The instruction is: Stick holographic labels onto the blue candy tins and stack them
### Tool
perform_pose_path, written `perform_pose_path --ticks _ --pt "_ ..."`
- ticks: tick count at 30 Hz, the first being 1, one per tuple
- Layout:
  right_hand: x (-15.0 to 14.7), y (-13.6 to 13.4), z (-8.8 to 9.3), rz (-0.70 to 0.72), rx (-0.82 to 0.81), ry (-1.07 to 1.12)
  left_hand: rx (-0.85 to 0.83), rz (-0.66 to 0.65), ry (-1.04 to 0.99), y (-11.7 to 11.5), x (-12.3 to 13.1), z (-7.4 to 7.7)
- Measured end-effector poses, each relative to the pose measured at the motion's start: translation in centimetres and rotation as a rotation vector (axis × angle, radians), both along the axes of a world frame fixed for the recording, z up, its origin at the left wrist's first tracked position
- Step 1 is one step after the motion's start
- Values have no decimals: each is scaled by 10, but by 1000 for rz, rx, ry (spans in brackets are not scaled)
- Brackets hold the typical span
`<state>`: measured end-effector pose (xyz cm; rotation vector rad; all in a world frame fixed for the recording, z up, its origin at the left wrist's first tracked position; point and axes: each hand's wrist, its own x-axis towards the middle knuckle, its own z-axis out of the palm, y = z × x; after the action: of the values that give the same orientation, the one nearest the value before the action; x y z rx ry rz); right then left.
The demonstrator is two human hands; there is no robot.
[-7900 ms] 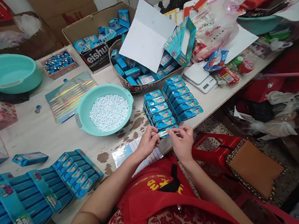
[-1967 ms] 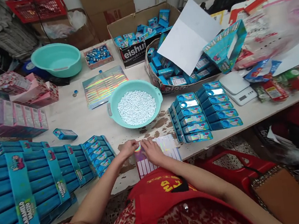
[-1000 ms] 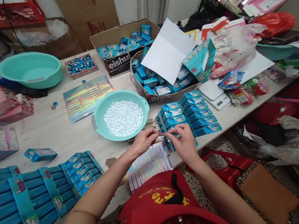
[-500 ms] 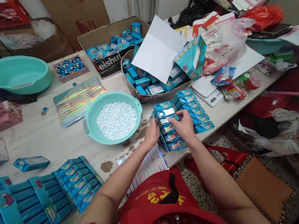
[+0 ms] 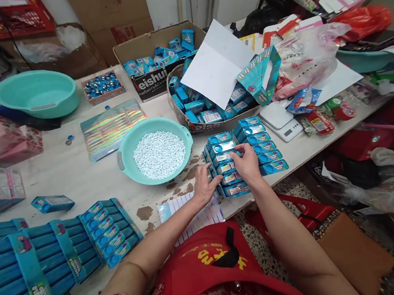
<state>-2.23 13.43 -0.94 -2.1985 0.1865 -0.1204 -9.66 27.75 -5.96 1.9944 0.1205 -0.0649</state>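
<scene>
Right grip (image 5: 248, 164): thumb and forefinger drawn close together at the top of the third blue tin (image 5: 225, 157) from the far end of the left row of tins (image 5: 229, 178). Fingertips appeared to touch the tin's right end; could not tell whether anything was pinched between them.

Left grip (image 5: 203, 185): fingers parted, thumb well away from forefinger, no object seen in it. It stood at the left side of the same row, fingertips near the tins; contact not certain.

Directly ahead of the right grip lay the far tins of that row; just to its right, a second row of tins (image 5: 265, 146), printed tops showing. Several left-row tops carried shiny strips. A sheet of strips (image 5: 206, 214) lay nearer the body than the left grip, partly beneath the left forearm. Beyond and left of the left grip, a bowl (image 5: 128, 159) of white pieces (image 5: 159, 155) sat on the surface (image 5: 50, 162).

Risks, judged: uneven fingertip pressure could have set a strip crooked or creased it. A sideways push by the right grip, with the left not clearly bracing, could have knocked the close-packed tins out of line. The left forearm, if lowered, could have dragged the sheet.
</scene>
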Motion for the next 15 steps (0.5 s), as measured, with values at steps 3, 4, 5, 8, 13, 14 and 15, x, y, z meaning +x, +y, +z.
perform_pose_path --ticks 3,4,5,8,13,14,15 --pt "4 -4 -6 10 -14 -10 -300 74 147 -13 9 -12" --pt "5 -5 -7 12 -11 0 -355 77 206 -14 12 -17" --pt "6 -6 -7 12 -3 18 -373 62 252 -12 13 -21" --pt "-2 -5 4 -2 -2 -19 -212 -25 266 20 1 -27" --pt "-65 20 34 50 -114 -439 322 52 406 128 -57 -24" --pt "-81 30 34 160 -101 -469 343 45 524 146 -68 -24" --pt "-94 42 30 295 -63 -465 341 37 621 161 -76 -25"
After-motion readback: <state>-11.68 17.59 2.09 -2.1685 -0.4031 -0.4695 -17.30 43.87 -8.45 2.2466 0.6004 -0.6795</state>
